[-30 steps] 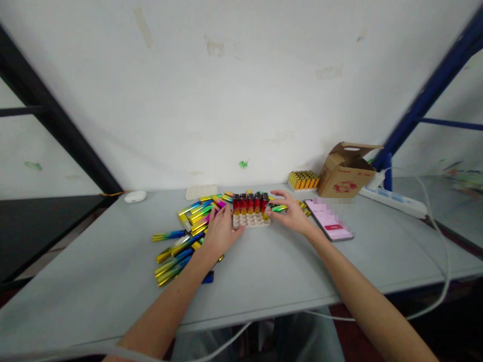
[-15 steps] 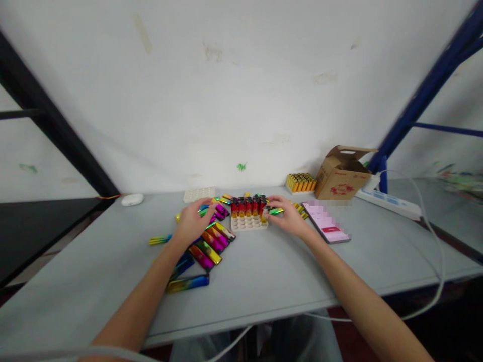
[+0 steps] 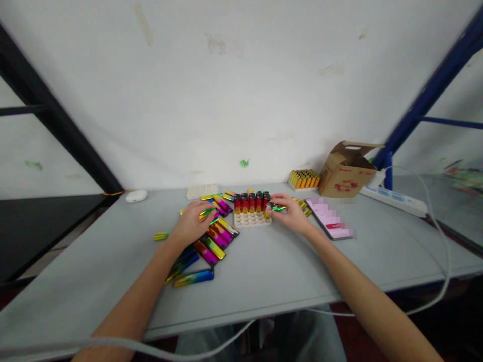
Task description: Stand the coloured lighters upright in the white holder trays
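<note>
A white holed tray [image 3: 252, 220] sits mid-table, its back rows filled with upright red-and-black lighters [image 3: 251, 203]. My right hand [image 3: 290, 215] is closed at the tray's right end, fingers around a lighter [image 3: 268, 210] standing over the front holes. A green shiny piece [image 3: 278, 207] also shows by those fingers. Over the loose pile to the left, my left hand [image 3: 191, 222] has its fingers curled round a green-and-yellow lighter [image 3: 206, 214]. Purple, red and yellow lighters [image 3: 215, 246] lie beside and below that hand, with a blue-and-gold lighter [image 3: 194, 278] nearest me.
A second white tray [image 3: 203, 191] lies by the wall. Back right are a block of yellow lighters [image 3: 305, 179], an open cardboard box [image 3: 349, 173] and a power strip [image 3: 396, 200]. A phone [image 3: 329, 219] lies right of my hand; a white case [image 3: 136, 196] sits far left.
The view has shifted slightly. My left hand has come lower over the pile, and a green-and-yellow lighter now shows at its fingers. My right hand remains at the tray's right end.
</note>
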